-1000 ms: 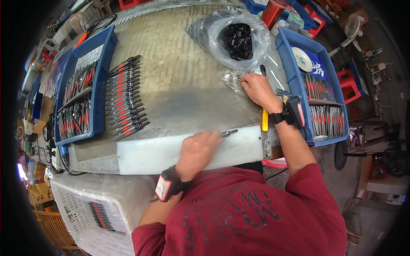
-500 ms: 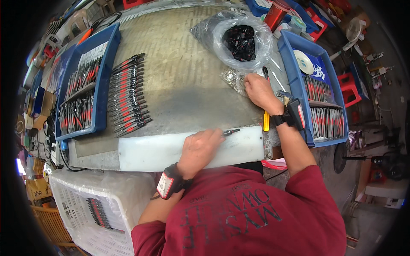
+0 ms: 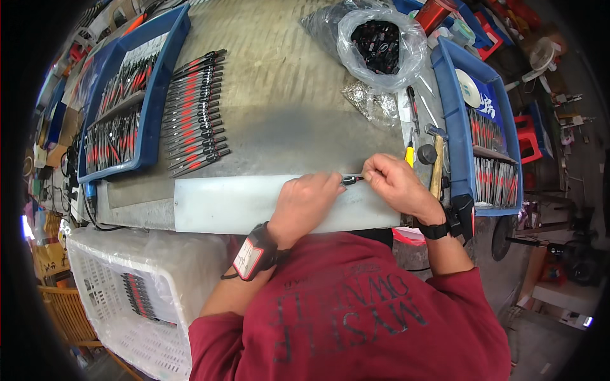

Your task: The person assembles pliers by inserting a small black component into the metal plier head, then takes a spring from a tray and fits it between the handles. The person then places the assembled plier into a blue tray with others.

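Note:
Over the near edge of the table, my left hand (image 3: 308, 203) is closed around a slim, dark pen-shaped tool (image 3: 349, 180), whose black end sticks out to the right. My right hand (image 3: 397, 184) meets that end, thumb and fingertips pinched together. Whatever lies between those fingertips is too small to make out. Both hands are above a long white board (image 3: 235, 206). Beyond the right hand lies a clear bag of small shiny metal pieces (image 3: 376, 106). Behind it, an open plastic bag (image 3: 414, 54) holds many black parts.
Black-and-red pen-shaped tools (image 3: 196, 117) lie in a column left of centre. Blue trays (image 3: 166, 82) of similar pieces flank the table. A yellow-handled screwdriver (image 3: 409, 156) and a hammer (image 3: 437, 168) lie beside my right hand. A white basket (image 3: 168, 298) stands below the table's left edge.
My right hand has moved from the bag of metal pieces back toward me, to the end of the tool in my left hand. The view has shifted slightly.

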### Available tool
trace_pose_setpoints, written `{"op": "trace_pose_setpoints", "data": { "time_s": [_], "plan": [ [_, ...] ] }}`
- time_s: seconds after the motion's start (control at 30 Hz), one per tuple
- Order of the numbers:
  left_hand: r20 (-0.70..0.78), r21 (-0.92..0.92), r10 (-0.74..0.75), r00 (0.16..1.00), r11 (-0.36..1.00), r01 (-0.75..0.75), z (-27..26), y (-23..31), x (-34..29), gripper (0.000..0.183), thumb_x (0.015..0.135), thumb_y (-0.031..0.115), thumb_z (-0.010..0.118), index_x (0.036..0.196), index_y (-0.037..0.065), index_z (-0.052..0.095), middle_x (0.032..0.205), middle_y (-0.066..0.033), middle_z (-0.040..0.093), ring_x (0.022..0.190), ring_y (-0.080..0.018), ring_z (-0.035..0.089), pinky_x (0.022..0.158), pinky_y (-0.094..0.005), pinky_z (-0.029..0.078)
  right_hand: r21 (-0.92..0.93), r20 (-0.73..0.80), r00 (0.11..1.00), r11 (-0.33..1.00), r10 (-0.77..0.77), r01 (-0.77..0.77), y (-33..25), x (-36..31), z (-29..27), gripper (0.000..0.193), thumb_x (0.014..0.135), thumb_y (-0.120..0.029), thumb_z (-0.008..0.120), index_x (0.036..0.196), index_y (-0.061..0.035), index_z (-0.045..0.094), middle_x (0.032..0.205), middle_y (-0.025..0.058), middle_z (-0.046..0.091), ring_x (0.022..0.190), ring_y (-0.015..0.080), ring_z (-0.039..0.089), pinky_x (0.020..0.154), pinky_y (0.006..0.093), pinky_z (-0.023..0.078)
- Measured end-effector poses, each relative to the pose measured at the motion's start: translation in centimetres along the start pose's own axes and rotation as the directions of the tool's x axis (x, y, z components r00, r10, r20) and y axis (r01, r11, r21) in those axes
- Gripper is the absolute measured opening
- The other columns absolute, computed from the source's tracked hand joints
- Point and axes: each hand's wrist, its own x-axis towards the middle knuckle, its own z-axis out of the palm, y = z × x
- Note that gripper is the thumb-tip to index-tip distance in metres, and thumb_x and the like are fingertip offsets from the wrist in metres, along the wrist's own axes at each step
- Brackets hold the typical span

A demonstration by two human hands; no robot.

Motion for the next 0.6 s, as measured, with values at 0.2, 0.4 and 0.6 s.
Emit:
{"op": "trace_pose_setpoints", "data": {
  "time_s": [0.2, 0.4, 0.6],
  "plan": [
    [-0.002, 0.021, 0.009, 1.0, 1.0, -0.009, -0.1, 0.1, 0.0, 0.021, 0.08, 0.021, 0.066, 0.087, 0.006, 0.054, 0.066, -0.0075, 0.052, 0.058, -0.0235, 0.058, 0.049, -0.0357, 0.046, -0.133, 0.014, 0.997, 0.988, -0.071, 0.072, -0.3, -0.1, 1.1, 0.012, 0.084, -0.01, 0.052, 0.084, 0.0017, 0.057, 0.083, 0.0203, 0.06, 0.084, 0.0394, 0.057, 0.073, 0.0457, 0.045],
    [0.008, 0.038, 0.016, 1.0, 0.999, -0.017, -0.3, 0.2, 0.0, 0.021, 0.08, 0.021, 0.065, 0.088, 0.005, 0.054, 0.067, -0.0072, 0.053, 0.059, -0.0227, 0.058, 0.049, -0.0351, 0.046, -0.161, 0.005, 0.996, 0.983, -0.091, 0.091, -0.3, -0.1, 1.2, 0.013, 0.084, -0.01, 0.052, 0.084, 0.0018, 0.056, 0.083, 0.0202, 0.06, 0.084, 0.0396, 0.057, 0.074, 0.0466, 0.044],
    [-0.005, 0.034, 0.02, 1.0, 0.999, -0.02, -0.2, 0.2, 0.0, 0.021, 0.08, 0.021, 0.065, 0.087, 0.005, 0.054, 0.066, -0.007, 0.053, 0.059, -0.0224, 0.059, 0.049, -0.0346, 0.046, -0.157, -0.027, 0.992, 0.981, -0.12, 0.115, -0.1, -0.1, 1.5, 0.011, 0.084, -0.009, 0.053, 0.082, 0.0012, 0.056, 0.081, 0.0192, 0.058, 0.082, 0.0384, 0.057, 0.073, 0.0458, 0.044]
  ]
}}
